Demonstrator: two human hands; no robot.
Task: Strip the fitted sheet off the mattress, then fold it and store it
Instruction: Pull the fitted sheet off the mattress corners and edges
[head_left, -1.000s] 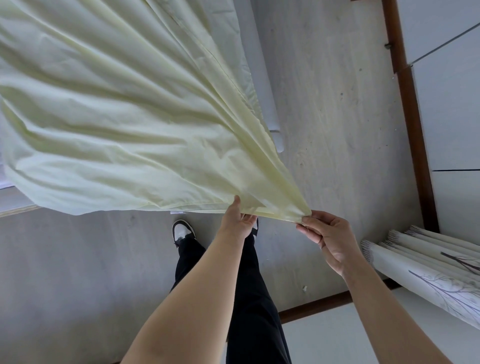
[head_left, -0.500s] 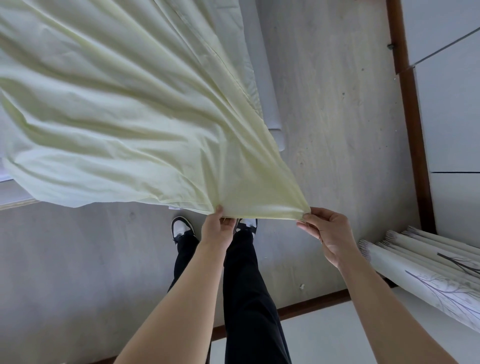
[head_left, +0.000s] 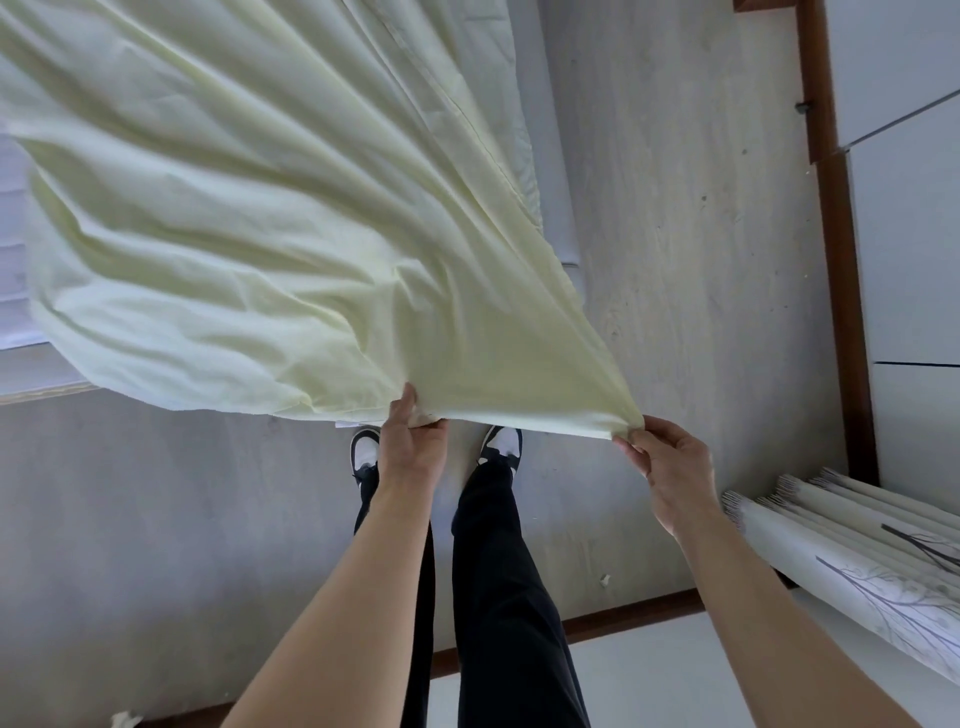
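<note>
- Two bare hands hold the lower edge of a pale yellow fitted sheet (head_left: 249, 234), which is lifted in the air and fans out up and to the left across most of the view.
- The left hand (head_left: 413, 457) grips the hem near its middle, thumb on top of the cloth and fingers (head_left: 434, 423) curled under it.
- The right hand (head_left: 672, 467) pinches the pointed corner of the sheet, where the fabric gathers into tight folds, between thumb and curled fingers (head_left: 631, 449).
- Between the hands the hem runs nearly straight and taut; farther left it sags in loose wrinkles.
- Beneath the sheet at the left edge a strip of white mattress (head_left: 21, 312) shows, resting on a light bed base (head_left: 36, 387).
- The person stands on a grey floor (head_left: 675, 260) in black trousers (head_left: 498, 571) and black-and-white shoes (head_left: 501, 444), both toes just below the hem.
- Several rolls of white paper (head_left: 857, 566) printed with a branch pattern lie at lower right, well apart from the sheet.
- A brown wooden skirting (head_left: 841, 260) runs along the white wall on the right.
</note>
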